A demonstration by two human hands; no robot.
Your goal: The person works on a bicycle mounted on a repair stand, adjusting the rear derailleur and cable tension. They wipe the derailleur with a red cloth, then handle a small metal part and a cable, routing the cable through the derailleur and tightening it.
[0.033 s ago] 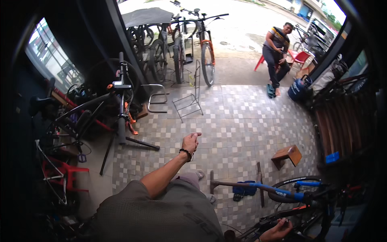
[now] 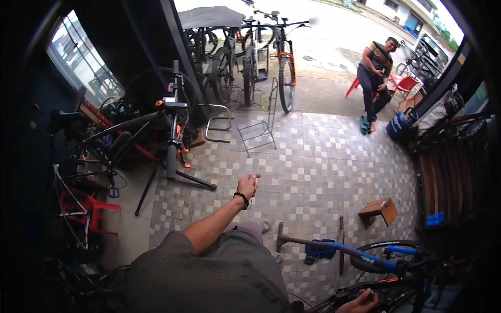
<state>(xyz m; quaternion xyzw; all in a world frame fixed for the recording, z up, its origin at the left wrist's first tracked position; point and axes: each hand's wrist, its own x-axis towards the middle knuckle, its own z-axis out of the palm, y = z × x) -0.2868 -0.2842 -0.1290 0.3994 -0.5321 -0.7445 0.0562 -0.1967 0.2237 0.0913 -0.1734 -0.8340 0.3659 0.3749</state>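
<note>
My left hand [image 2: 248, 185], with a dark beaded bracelet at its wrist, hangs in mid-air over the tiled floor [image 2: 292, 167]. One finger points to the right while the others curl in; whatever they may hold is hidden. Low on the right, my right hand [image 2: 364, 302] closes its fingertips around a small dark piece too small to name. It is beside the black lower parts of a bicycle with a blue and dark frame [image 2: 383, 264]. This bicycle's wheel [image 2: 365, 255] and a dark blue cloth-like thing [image 2: 320, 250] show farther forward.
A small wooden stool [image 2: 378, 211] stands at right. A dark bicycle [image 2: 120, 128] and a red plastic stool [image 2: 94, 208] crowd the left. A metal rack [image 2: 258, 136] stands ahead. A person [image 2: 377, 68] sits by the doorway near a blue tank [image 2: 401, 125]; bicycles [image 2: 286, 78] are parked outside.
The view has turned slightly left, so the room's contents sit farther right in the picture. Both hands keep much the same pose.
</note>
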